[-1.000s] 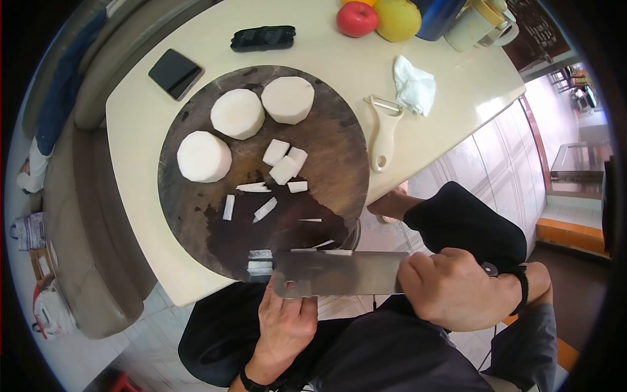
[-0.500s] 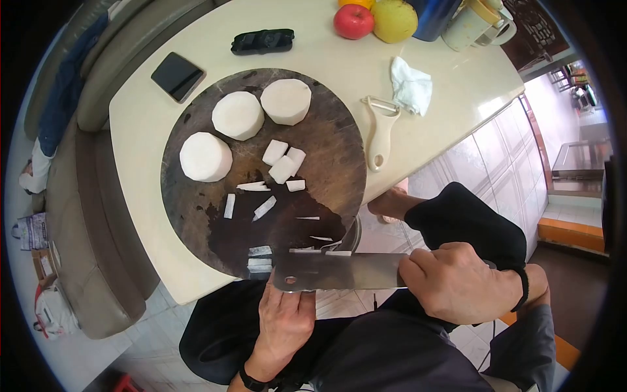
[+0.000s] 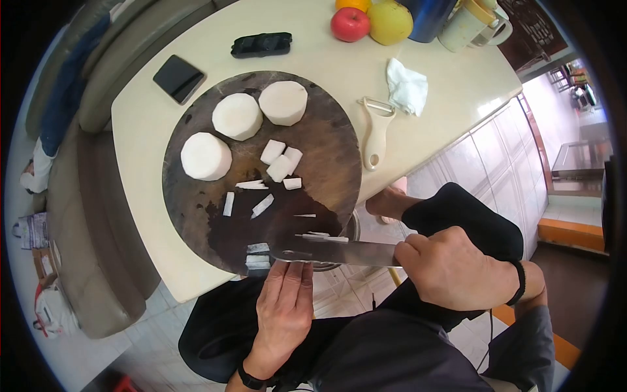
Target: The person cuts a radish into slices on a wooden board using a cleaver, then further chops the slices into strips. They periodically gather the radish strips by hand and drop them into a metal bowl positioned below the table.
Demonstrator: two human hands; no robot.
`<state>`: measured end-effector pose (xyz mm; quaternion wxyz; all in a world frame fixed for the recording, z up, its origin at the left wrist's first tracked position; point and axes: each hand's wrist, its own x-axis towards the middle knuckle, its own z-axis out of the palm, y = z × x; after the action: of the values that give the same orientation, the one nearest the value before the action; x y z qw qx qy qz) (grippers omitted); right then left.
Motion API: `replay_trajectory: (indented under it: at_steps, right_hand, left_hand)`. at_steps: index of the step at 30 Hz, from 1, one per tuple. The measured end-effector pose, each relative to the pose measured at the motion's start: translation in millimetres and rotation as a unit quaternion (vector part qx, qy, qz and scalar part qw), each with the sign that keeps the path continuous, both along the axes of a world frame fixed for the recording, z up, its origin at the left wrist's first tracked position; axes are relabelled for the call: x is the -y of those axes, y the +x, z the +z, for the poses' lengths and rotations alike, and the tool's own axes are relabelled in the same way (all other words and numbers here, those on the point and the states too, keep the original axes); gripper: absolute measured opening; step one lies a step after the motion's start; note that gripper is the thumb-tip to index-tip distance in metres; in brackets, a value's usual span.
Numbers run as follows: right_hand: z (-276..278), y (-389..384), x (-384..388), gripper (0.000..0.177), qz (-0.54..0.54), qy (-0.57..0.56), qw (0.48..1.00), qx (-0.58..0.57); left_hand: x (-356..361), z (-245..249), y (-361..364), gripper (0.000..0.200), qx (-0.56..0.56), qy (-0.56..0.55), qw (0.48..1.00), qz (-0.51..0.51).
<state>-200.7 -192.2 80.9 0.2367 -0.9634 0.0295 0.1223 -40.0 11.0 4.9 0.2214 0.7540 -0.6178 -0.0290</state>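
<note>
My right hand (image 3: 457,269) grips the handle of a cleaver (image 3: 346,253), whose blade reaches left over the near edge of a round wooden cutting board (image 3: 192,225). My left hand (image 3: 286,304) has its fingers pressed together, tips against the near side of the blade; whatever lies under them is hidden. Thin white strips (image 3: 323,237), apparently daikon radish, lie just beyond the blade. Short radish pieces (image 3: 258,261) lie near the blade's left end. Farther up are several small blocks (image 3: 279,168) and three thick peeled radish chunks (image 3: 237,116).
On the pale table (image 3: 140,196) are a phone (image 3: 178,79), a black bundle (image 3: 261,44), a white peeler (image 3: 377,134) and a crumpled tissue (image 3: 407,87). A red apple (image 3: 349,25), a yellow-green fruit (image 3: 390,23) and a mug (image 3: 470,27) stand behind. A sofa (image 3: 104,228) is left.
The cleaver has moved up and away from my body, and its blade shows narrower. My right hand went with it. My left hand has shifted only slightly.
</note>
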Motion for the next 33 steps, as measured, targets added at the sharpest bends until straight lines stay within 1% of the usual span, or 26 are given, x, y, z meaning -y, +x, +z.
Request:
replay_trajectory:
  at_steps: [1, 5, 8, 10, 14, 17, 19, 20, 22, 28, 33]
  right_hand:
    - [0.2, -1.1, 1.5, 0.02, -0.01, 0.004, 1.0, -0.019]
    - [5.3, -0.3, 2.4, 0.021, 0.003, 0.038, 0.999, -0.019]
    - [5.7, 1.6, 4.0, 0.021, 0.016, 0.023, 0.999, -0.018]
    - [6.0, 3.4, 5.8, 0.021, 0.03, -0.011, 0.999, -0.019]
    - [4.7, 11.1, 1.6, 0.02, 0.035, 0.008, 0.999, -0.018]
    - [1.3, 8.7, -6.2, 0.019, 0.023, -0.022, 0.999, -0.015]
    - [1.9, 4.6, -1.0, 0.019, 0.008, 0.01, 1.0, -0.014]
    - [-0.1, 1.7, -0.3, 0.019, 0.01, 0.011, 1.0, -0.013]
    - [-4.7, -3.2, -0.4, 0.019, -0.022, 0.011, 1.0, -0.002]
    - [-4.3, -6.1, -3.6, 0.018, -0.038, 0.014, 0.999, 0.014]
    - [-2.5, -8.4, -5.3, 0.018, -0.034, 0.028, 0.999, 0.01]
  left_hand:
    - [0.8, 0.8, 0.6, 0.022, -0.008, -0.006, 1.0, -0.004]
    - [-1.8, -1.5, 1.0, 0.021, -0.014, -0.012, 1.0, -0.007]
    - [-1.6, -0.4, 1.9, 0.021, -0.015, -0.013, 1.0, -0.009]
    - [-2.4, -0.9, 2.3, 0.019, -0.02, -0.007, 1.0, -0.008]
    - [-2.5, 1.2, 2.1, 0.019, -0.028, -0.006, 1.0, -0.011]
    - [-2.5, 0.5, 2.9, 0.02, -0.047, -0.009, 0.999, 0.001]
    - [-4.0, -3.6, 4.0, 0.023, -0.033, -0.031, 0.999, 0.018]
    - [-4.5, -5.6, 5.0, 0.023, -0.032, -0.031, 0.999, 0.02]
    - [-5.2, -9.8, 8.1, 0.026, 0.016, -0.052, 0.999, -0.004]
    - [-5.0, -20.4, 10.8, 0.032, 0.045, -0.098, 0.994, 0.002]
    - [-6.7, -17.2, 11.7, 0.031, 0.042, -0.087, 0.995, -0.002]
